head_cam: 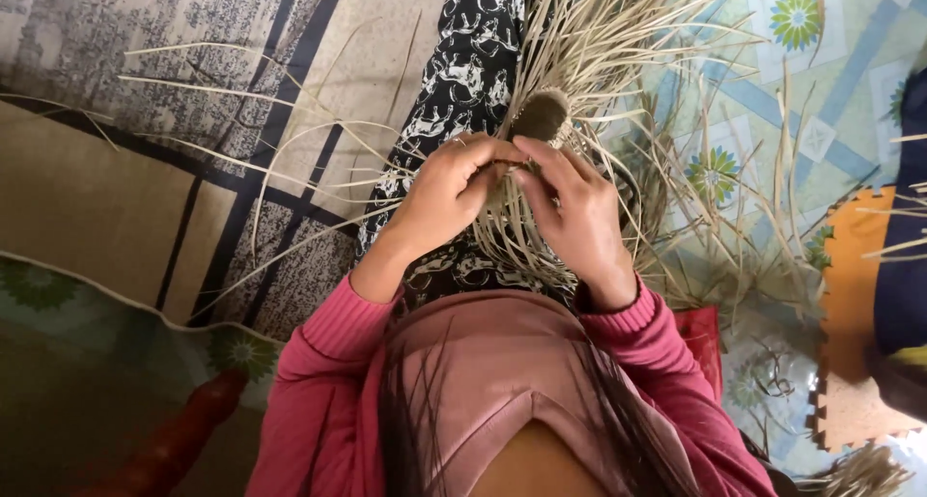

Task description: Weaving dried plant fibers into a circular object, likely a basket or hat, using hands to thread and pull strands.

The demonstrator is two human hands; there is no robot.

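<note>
My left hand and my right hand meet over my lap, fingers pinched on thin pale dried straw strips. Just beyond the fingertips sits a small woven coil, brownish and rounded, from which many loose strips fan outward. Both hands grip strands next to the coil. My pink sleeves and black-and-white patterned skirt show below and around the work.
Loose straw lies scattered to the right on a flowered blue-green mat. A grey-and-tan rug with dark lines covers the left. An orange foam puzzle tile lies at right, a red object at lower left.
</note>
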